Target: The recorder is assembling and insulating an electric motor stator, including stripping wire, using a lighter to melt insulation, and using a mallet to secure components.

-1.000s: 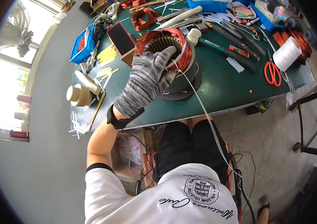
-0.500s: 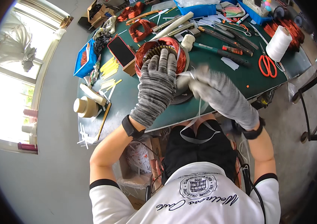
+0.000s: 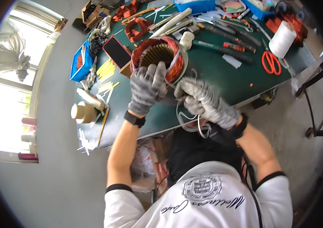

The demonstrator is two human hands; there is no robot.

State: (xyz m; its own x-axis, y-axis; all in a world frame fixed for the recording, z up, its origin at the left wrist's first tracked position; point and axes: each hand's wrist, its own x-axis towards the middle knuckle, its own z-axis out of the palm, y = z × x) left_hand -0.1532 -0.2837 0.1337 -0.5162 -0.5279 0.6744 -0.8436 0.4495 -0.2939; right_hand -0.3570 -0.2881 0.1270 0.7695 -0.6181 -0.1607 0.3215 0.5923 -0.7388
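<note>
A motor stator (image 3: 174,72) with red-brown copper windings and a slotted inner wall stands on the green table. My left hand (image 3: 148,85), in a grey striped glove, curls its fingers over the stator's near rim. Just right of it, my gloved right hand (image 3: 203,97) pinches a white lacing cord (image 3: 182,116) that runs to the near windings. Loops of the cord hang below the right hand, over the table's edge. Part of the stator's near side is hidden behind the gloves.
A phone (image 3: 116,52) leans left of the stator, near yellow strips (image 3: 107,70). A mallet (image 3: 218,49) lies to the right, with red-handled scissors (image 3: 271,62) and a white thread spool (image 3: 283,40) beyond. Tape rolls (image 3: 82,111) stand at the left; a blue bin (image 3: 81,62) sits behind them.
My left hand has drawn back from the stator's opening to its near rim, uncovering the inside. My right hand has moved left and down with the cord, closer to the left hand.
</note>
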